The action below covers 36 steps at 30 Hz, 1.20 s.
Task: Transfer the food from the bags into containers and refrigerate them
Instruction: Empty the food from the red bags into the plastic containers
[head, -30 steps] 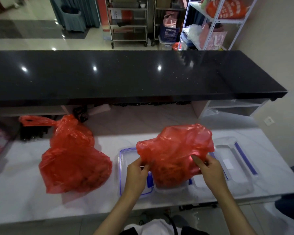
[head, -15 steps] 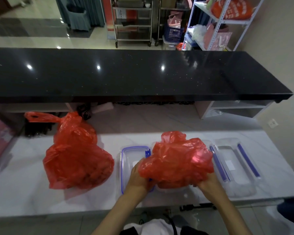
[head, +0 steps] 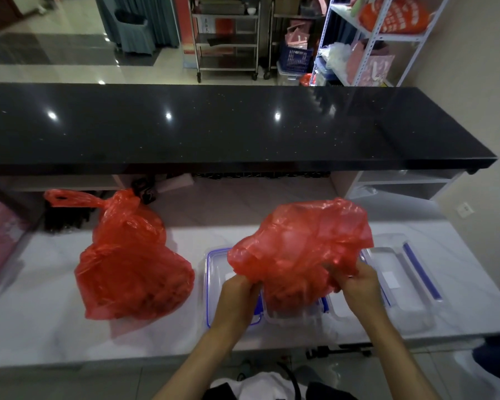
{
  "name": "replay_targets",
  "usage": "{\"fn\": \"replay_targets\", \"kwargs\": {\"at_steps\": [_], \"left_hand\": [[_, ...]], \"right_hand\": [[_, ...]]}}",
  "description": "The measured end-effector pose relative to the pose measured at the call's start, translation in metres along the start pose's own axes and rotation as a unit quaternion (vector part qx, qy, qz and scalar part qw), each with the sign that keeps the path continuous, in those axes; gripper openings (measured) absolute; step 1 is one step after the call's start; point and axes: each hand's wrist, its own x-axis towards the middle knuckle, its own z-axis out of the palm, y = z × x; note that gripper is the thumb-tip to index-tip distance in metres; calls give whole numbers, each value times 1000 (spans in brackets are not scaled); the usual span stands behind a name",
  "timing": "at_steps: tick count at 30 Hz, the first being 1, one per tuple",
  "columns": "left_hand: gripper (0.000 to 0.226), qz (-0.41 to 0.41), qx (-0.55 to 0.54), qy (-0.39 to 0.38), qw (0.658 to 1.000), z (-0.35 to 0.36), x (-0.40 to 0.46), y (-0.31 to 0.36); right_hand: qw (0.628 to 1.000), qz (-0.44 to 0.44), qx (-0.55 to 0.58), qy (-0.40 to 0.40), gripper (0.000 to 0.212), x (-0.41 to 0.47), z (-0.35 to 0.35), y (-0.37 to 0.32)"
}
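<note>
red bag (head: 300, 249) lifted higher since earlier | mouth down over container (head: 293, 314) | both hands' fingers (head: 248, 287) gripping it

— What is seen at the centre of the white counter?
— A crumpled red plastic bag (head: 300, 243) is held up over a clear plastic container with blue clips (head: 293, 314).
— And to the sides?
— A knotted, full red plastic bag (head: 133, 264) sits left; a blue-rimmed clear lid (head: 214, 284) lies between; another clear blue-clipped container (head: 401, 284) stands right.

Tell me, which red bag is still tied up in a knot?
The red bag on the left, sitting alone on the white counter. Its top is knotted. The other red bag is gripped by the left hand and right hand.
</note>
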Motion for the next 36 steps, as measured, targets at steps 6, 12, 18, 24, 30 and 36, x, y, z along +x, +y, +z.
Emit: {"fn": "replay_targets", "kwargs": {"at_steps": [6, 12, 18, 24, 30, 36], "left_hand": [[55, 8, -103, 25, 994, 2, 19, 9], [61, -39, -173, 89, 980, -2, 33, 25], [47, -64, -232, 115, 964, 3, 37, 37], [49, -59, -242, 77, 965, -1, 41, 33], [70, 2, -38, -158, 987, 11, 33, 0], [56, -146, 11, -151, 978, 23, 37, -30]], "right_hand": [[1000, -6, 1, 17, 57, 13, 7, -17], [998, 8, 33, 60, 46, 20, 14, -30], [999, 4, 51, -14, 48, 24, 20, -11], [995, -4, -53, -84, 104, 18, 20, 31], [991, 61, -111, -36, 20, 37, 29, 28], [993, 37, -94, -63, 47, 38, 30, 23]]}}
